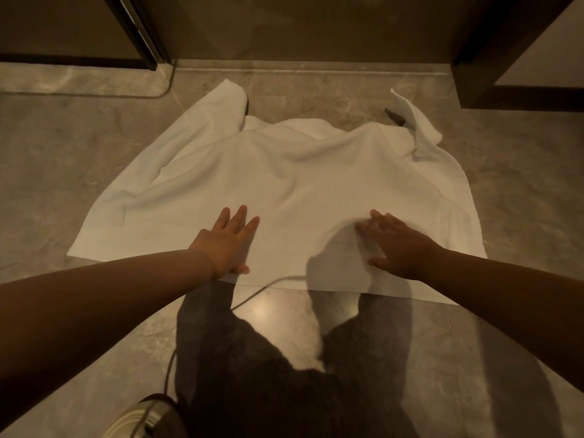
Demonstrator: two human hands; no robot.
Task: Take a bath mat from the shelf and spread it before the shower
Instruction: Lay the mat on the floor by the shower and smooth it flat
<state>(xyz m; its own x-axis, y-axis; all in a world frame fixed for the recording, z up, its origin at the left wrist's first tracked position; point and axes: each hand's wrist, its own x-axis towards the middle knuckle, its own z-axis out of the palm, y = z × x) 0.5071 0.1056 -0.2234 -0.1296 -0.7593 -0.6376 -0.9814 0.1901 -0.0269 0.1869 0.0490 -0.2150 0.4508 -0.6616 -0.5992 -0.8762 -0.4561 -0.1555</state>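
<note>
A white bath mat [284, 184] lies on the grey tiled floor in front of the shower's glass door [300, 26]. Its near part is flat; its far edge is rumpled, with both far corners folded up. My left hand [229, 243] rests palm down on the mat's near edge, fingers spread. To the right, my right hand [395, 245] also lies on the mat with fingers apart, beside a small ridge of cloth; I cannot tell whether it pinches that ridge.
The shower threshold [316, 69] runs across just beyond the mat. A dark door frame [139, 30] stands at the far left and a dark cabinet [505, 58] at the far right. A thin cable [259, 290] hangs near my shoe [139, 418].
</note>
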